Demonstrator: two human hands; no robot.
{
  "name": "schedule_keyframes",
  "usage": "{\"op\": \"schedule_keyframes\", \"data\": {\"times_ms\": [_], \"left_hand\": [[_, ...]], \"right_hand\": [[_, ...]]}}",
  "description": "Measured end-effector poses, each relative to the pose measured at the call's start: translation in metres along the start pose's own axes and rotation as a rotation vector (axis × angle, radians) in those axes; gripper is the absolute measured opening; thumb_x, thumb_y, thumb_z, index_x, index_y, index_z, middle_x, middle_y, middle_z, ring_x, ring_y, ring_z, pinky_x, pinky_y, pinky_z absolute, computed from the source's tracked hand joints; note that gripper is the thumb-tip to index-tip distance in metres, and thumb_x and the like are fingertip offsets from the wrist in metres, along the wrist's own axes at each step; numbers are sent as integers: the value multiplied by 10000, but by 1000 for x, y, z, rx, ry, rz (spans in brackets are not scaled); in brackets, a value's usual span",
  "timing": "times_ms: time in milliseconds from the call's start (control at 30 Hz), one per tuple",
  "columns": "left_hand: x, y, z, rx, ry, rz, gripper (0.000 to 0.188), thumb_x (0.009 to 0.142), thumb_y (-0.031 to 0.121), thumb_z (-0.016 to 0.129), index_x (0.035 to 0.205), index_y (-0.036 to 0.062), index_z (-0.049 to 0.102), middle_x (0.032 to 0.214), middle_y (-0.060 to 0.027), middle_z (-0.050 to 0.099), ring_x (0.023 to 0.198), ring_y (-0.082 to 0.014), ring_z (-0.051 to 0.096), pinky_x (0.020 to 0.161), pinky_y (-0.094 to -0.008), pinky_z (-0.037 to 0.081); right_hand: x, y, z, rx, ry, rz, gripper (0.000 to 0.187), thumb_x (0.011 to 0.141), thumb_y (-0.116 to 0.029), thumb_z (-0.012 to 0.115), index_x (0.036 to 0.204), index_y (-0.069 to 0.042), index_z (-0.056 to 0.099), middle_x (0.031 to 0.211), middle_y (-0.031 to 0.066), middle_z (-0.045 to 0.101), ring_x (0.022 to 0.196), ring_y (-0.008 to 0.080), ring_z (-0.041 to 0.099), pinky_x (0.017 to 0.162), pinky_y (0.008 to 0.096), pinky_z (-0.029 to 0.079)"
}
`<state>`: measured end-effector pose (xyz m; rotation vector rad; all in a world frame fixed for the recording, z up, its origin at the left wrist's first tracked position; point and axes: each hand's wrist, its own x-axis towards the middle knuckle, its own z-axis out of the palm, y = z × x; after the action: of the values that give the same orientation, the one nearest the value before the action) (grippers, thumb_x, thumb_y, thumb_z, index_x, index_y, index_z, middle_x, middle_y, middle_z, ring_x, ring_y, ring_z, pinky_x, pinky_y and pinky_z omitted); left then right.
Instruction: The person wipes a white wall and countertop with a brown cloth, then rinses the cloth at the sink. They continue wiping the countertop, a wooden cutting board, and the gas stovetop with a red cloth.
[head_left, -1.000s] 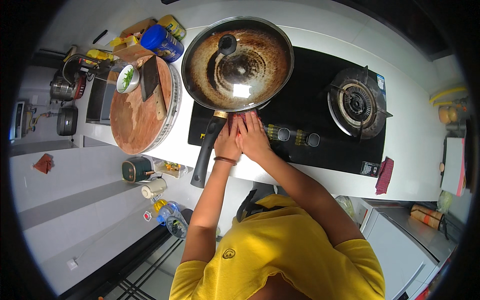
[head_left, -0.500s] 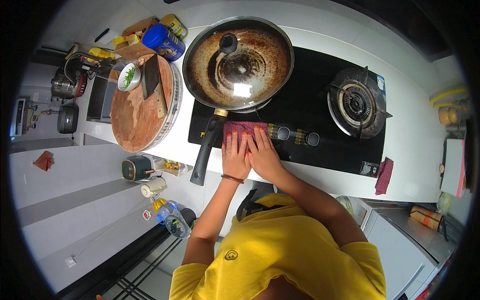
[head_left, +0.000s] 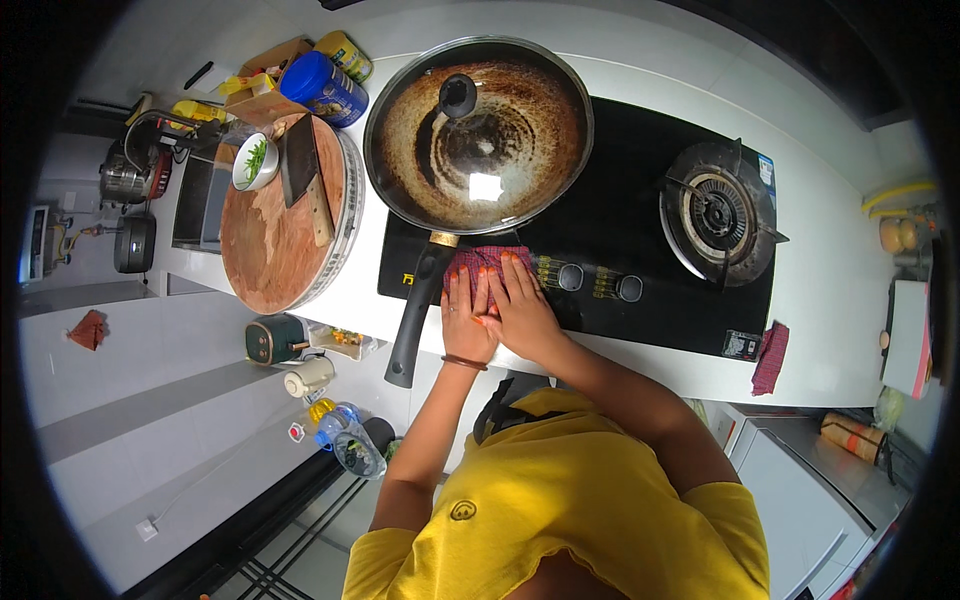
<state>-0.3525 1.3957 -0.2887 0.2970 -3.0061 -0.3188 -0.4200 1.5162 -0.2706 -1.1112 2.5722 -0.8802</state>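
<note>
My left hand [head_left: 470, 325] and my right hand [head_left: 525, 318] lie side by side, fingers stretched out flat on a folded red checked cloth [head_left: 487, 261]. The cloth is pressed on the black glass stove top [head_left: 625, 150], left of the two control knobs. Just beyond it sits a wok [head_left: 477, 212] under a glass lid [head_left: 520, 95] with a black knob. The wok's black handle [head_left: 411, 320] points toward me, left of my left hand. Part of the cloth is hidden beneath my fingers.
A round wooden board [head_left: 262, 255] at left bears a cleaver [head_left: 300, 165] and a white bowl [head_left: 245, 178] of chopped greens. A blue-lidded tub [head_left: 325, 90] stands behind. At right are a bare burner [head_left: 715, 215] and another red cloth [head_left: 768, 358] over the counter edge.
My hands and the cloth have slid slightly away from me and left over the stove top, closer to the wok. The whole view has shifted a little.
</note>
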Motion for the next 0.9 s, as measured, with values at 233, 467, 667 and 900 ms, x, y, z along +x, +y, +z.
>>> {"op": "schedule_keyframes", "data": {"times_ms": [233, 467, 667, 900], "left_hand": [[28, -22, -1, -113, 15, 43, 588, 874, 347, 422, 1418, 129, 371, 1459, -228, 295, 1322, -419, 317, 1053, -549, 262], [49, -27, -10, -174, 9, 58, 550, 901, 325, 424, 1412, 122, 386, 1456, -211, 313, 1307, -350, 364, 1044, -459, 295], [47, -31, -5, -132, 7, 79, 576, 896, 346, 434, 1431, 148, 355, 1465, -207, 297, 1329, -373, 327, 1064, -489, 263], [15, -12, -2, -39, -29, 51, 649, 834, 307, 531, 1438, 163, 342, 1473, -188, 299, 1347, -391, 289, 1063, -557, 240]], "right_hand": [[29, 5, 10, -54, 43, -9, 753, 833, -417, 589, 1378, 42, 347, 1458, 287, 224, 1373, 414, 186, 1123, 487, 170], [44, 1, 14, -106, 42, 34, 723, 861, -410, 553, 1385, 36, 331, 1458, 276, 231, 1372, 414, 191, 1121, 487, 181], [41, 5, 15, -123, 73, 26, 715, 863, -409, 555, 1384, 29, 336, 1461, 244, 253, 1375, 385, 205, 1122, 467, 190], [1, 7, 7, -49, 120, -36, 692, 829, -338, 616, 1352, 45, 374, 1440, 252, 286, 1351, 396, 252, 1109, 465, 230]]}}
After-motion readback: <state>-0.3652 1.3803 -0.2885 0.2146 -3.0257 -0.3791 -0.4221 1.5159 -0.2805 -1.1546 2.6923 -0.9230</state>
